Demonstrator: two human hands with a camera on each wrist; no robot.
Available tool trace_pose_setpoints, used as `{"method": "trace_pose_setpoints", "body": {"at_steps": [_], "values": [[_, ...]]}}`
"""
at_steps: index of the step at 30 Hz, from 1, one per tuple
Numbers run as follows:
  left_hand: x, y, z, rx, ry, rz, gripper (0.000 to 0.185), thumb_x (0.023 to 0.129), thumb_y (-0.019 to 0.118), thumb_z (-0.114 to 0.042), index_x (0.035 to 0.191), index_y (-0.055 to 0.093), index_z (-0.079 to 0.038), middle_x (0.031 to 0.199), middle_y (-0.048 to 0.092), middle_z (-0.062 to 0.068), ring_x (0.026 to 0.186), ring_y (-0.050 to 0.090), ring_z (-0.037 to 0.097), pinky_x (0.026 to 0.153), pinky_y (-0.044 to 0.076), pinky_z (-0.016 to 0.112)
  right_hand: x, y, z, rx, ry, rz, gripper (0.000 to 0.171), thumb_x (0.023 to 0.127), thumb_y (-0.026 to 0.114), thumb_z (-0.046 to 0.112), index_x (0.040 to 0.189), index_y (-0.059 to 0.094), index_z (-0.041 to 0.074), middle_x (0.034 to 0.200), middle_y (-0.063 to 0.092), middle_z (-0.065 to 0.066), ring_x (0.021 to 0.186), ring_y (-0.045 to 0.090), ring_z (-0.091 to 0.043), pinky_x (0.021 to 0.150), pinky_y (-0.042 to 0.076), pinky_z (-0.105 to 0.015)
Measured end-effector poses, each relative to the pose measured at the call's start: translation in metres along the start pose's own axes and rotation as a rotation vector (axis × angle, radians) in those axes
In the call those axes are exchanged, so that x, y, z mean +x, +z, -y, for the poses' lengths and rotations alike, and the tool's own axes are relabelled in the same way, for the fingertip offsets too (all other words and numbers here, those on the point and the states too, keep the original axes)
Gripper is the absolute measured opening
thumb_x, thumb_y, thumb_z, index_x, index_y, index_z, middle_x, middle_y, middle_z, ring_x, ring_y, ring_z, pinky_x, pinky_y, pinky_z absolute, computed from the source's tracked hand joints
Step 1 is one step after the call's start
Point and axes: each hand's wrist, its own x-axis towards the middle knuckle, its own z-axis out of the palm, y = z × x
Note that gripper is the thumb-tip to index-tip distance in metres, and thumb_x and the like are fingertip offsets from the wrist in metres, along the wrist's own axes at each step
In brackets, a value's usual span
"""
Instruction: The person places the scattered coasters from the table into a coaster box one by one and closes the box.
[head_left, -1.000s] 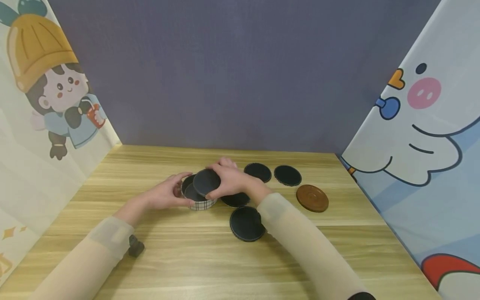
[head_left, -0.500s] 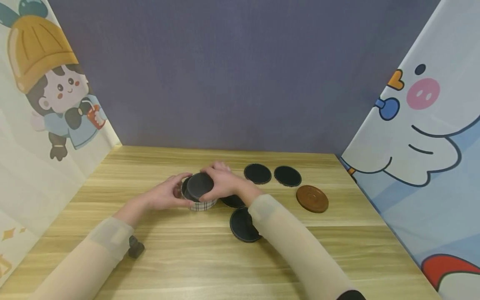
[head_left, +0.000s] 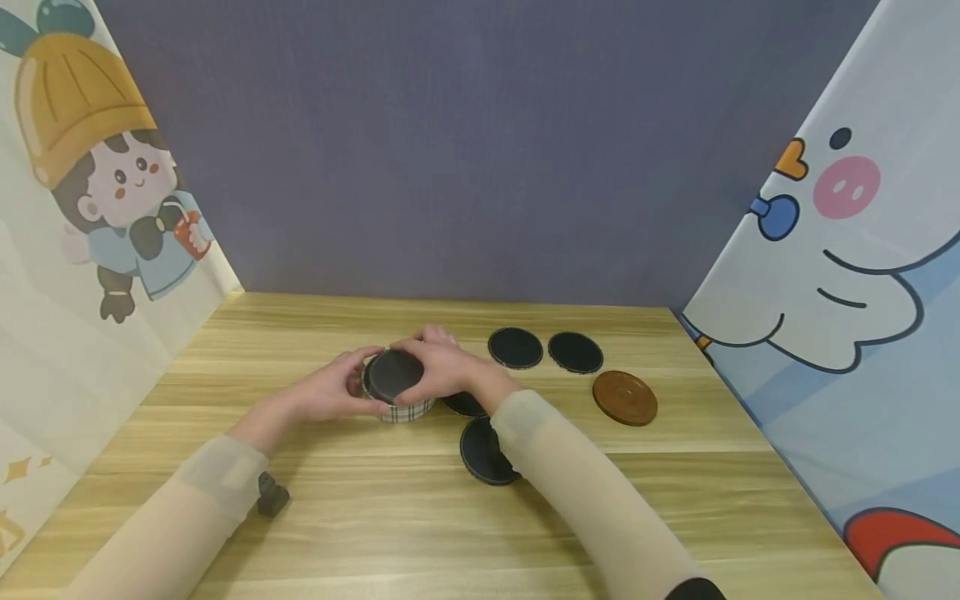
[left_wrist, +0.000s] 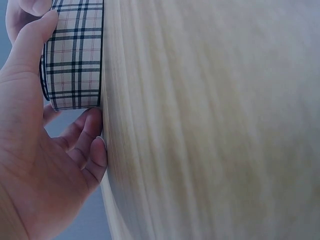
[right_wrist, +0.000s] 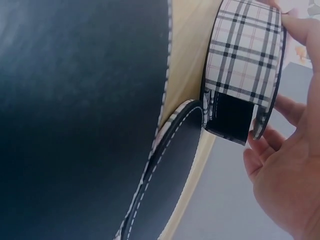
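Right hand (head_left: pixel 442 367): moving left and lower over the last second, carrying the disc (head_left: pixel 393 375) along. Disc: tilted above the holder (head_left: pixel 399 406) a second ago, now lying nearly flat across the holder's opening and covering the inside that was showing before. Right forearm (head_left: pixel 570 483): sliding left as well, hiding more of the near coaster (head_left: pixel 480 454) and of the coaster (head_left: pixel 459 403) beside the holder than it did earlier.

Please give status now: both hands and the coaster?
Left hand grips plaid holder. Right hand holds black coaster over holder mouth. Nothing in the way.
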Motion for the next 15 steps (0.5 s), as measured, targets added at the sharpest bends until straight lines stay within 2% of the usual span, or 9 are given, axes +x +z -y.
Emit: {"method": "trace_pose_setpoints", "body": {"at_steps": [8, 15], "values": [[0.0006, 0.0005, 0.0016, -0.013, -0.003, 0.006, 0.110, 0.092, 0.088, -0.052, 0.175, 0.023, -0.019, 0.154, 0.041, 0.027, 0.120, 0.065, 0.032, 0.094, 0.059, 0.038, 0.0020, 0.0017, 0.0011, -0.015, 0.005, 0.006, 0.094, 0.086, 0.088, 0.054, 0.166, 0.048, 0.029, 0.156, 0.045, -0.006, 0.142, 0.038, -0.026, 0.116, 0.038, -0.046], [-0.0011, -0.0007, -0.0005, -0.038, 0.015, 0.021, 0.110, 0.094, 0.087, -0.048, 0.175, 0.020, -0.016, 0.155, 0.039, 0.030, 0.120, 0.065, 0.033, 0.091, 0.060, 0.038, 0.0026, 0.0025, 0.0005, -0.011, 0.001, 0.008, 0.093, 0.086, 0.088, 0.055, 0.166, 0.049, 0.029, 0.155, 0.045, -0.005, 0.141, 0.037, -0.026, 0.116, 0.037, -0.047]]}}
